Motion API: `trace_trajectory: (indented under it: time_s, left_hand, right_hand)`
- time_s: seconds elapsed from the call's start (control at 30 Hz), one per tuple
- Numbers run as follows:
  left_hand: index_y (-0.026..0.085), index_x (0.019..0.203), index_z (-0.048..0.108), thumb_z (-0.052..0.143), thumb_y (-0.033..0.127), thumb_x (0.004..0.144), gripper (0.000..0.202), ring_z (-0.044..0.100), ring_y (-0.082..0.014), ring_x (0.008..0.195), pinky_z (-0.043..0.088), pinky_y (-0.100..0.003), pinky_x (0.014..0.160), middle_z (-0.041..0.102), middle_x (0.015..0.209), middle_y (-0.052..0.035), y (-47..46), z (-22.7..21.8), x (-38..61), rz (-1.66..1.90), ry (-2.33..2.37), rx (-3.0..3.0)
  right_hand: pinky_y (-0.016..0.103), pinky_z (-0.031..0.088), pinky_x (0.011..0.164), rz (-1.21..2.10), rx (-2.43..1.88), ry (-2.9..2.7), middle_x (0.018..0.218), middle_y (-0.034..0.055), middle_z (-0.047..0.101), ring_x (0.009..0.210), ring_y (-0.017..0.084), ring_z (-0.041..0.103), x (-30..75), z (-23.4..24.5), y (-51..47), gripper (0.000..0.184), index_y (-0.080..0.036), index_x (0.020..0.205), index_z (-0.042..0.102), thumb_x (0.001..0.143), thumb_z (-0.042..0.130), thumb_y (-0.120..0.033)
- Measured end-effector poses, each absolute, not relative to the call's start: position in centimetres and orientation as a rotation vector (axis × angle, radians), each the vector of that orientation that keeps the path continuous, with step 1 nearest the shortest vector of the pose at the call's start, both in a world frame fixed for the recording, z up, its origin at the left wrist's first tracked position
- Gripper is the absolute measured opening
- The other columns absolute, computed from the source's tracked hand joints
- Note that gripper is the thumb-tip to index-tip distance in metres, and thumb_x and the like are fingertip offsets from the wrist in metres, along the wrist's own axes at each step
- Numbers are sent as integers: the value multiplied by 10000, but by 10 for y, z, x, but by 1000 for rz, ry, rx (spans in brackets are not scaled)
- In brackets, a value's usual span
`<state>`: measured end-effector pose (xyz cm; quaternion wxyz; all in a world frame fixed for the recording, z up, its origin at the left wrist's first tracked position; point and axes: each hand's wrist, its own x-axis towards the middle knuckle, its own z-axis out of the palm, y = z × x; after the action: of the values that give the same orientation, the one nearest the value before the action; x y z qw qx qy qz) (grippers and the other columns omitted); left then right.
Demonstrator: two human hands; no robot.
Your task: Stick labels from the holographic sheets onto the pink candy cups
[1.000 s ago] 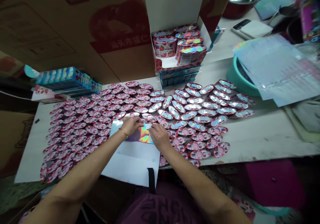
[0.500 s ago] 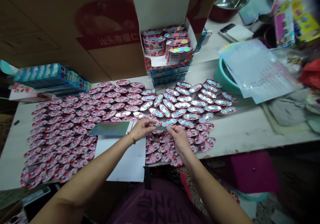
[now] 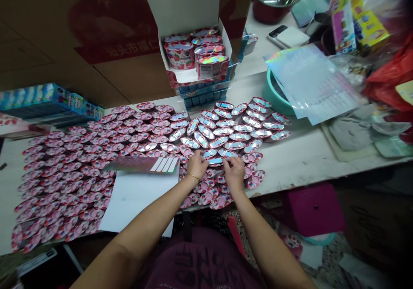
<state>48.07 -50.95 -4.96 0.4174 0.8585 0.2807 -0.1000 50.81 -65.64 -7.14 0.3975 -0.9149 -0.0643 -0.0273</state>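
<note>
pink lids (image 3: 80,170) | holographic silver lids (image 3: 232,127) | white table (image 3: 306,160) | teal bowl (image 3: 274,97)

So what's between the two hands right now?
Head view: a small holographic sticker spans the gap, left hand and right hand touching its ends, with pink lids underneath.

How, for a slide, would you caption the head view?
Left hand and right hand hold a holographic sticker over pink lids on a table.

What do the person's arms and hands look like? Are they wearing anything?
Both arms are bare, with no sleeves or gloves showing. The left hand has a thin gold bracelet round its wrist. The right hand shows no bracelet.
</note>
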Motion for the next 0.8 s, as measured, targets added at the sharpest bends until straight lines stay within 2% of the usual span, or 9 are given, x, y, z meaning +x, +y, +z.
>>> trace_trajectory:
  time_s: [0.2, 0.33, 0.5, 0.57, 0.7, 0.8]
  left_hand:
    - [166, 1097, 452, 490, 237, 744, 362, 583, -197, 760, 406, -289, 671, 619, 780, -58, -519, -45, 486, -328, 586, 2456]
    - [139, 1052, 472, 475, 226, 748, 316, 580, -227, 812, 404, -303, 672, 608, 904, -118, -528, -31, 485, -377, 503, 2596]
    - [189, 1041, 494, 402, 291, 816, 264, 561, -158, 759, 409, -257, 703, 607, 842, -44, -477, 13, 462, -157, 380, 2568]
    - [195, 1088, 490, 363, 334, 837, 313, 548, -159, 823, 402, -264, 756, 601, 926, -52, -429, 26, 450, -50, 441, 2625]
    - [246, 1050, 555, 564, 459, 689, 419, 476, -260, 1024, 342, -367, 857, 569, 1096, -65, -336, 24, 427, -466, 463, 2823]
    - [254, 936, 599, 612, 466, 646, 360, 448, -283, 1055, 286, -431, 884, 566, 1102, -60, -309, 2, 414, -674, 420, 2877]
  right_hand:
    - [299, 320, 686, -87, -2562, -324, 741, 45, 549, 761, 197, 452, 513, -69, -656, 149, -200, 692, 587, 781, 515, -295]
    - [300, 304, 667, -124, -2643, -267, 752, 54, 539, 757, 205, 435, 515, -63, -657, 126, -180, 786, 575, 783, 504, -284]
    - [316, 307, 714, -42, -2623, -652, 840, 61, 545, 803, 201, 420, 503, -51, -656, 230, -219, 941, 611, 824, 417, -181]
    - [318, 314, 714, 25, -2573, -833, 869, 61, 542, 814, 201, 417, 495, -47, -648, 289, -246, 1033, 593, 823, 413, -164]
    - [307, 342, 715, 86, -2425, -970, 910, 69, 539, 821, 190, 432, 485, -44, -612, 310, -221, 1076, 579, 834, 397, -153]
    - [303, 352, 726, 95, -2323, -1065, 919, 68, 547, 823, 184, 442, 486, -42, -575, 283, -207, 1021, 603, 841, 392, -152]
